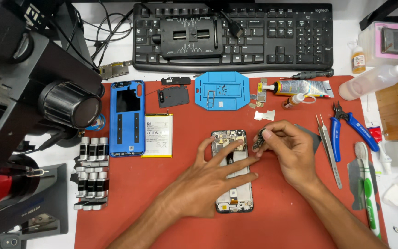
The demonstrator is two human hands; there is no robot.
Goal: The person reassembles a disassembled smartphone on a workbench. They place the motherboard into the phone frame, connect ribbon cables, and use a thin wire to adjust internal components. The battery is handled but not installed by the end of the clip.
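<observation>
An opened phone [234,205] lies face down on the red mat [139,198], its insides showing. My left hand [210,177] rests flat across its middle, fingers spread, index tip near the top of the board. My right hand [291,152] is just right of the phone's top and pinches a small dark part [258,141] between thumb and fingers. A blue back cover [127,118] and a white battery [157,135] lie to the left.
A microscope [33,92] looms at left with metal clamps [92,173] below it. Behind are a keyboard [277,34], a blue parts tray [222,90] and a glue tube [300,87]. At right lie tweezers [329,147], blue pliers [353,131] and a green toothbrush [367,193].
</observation>
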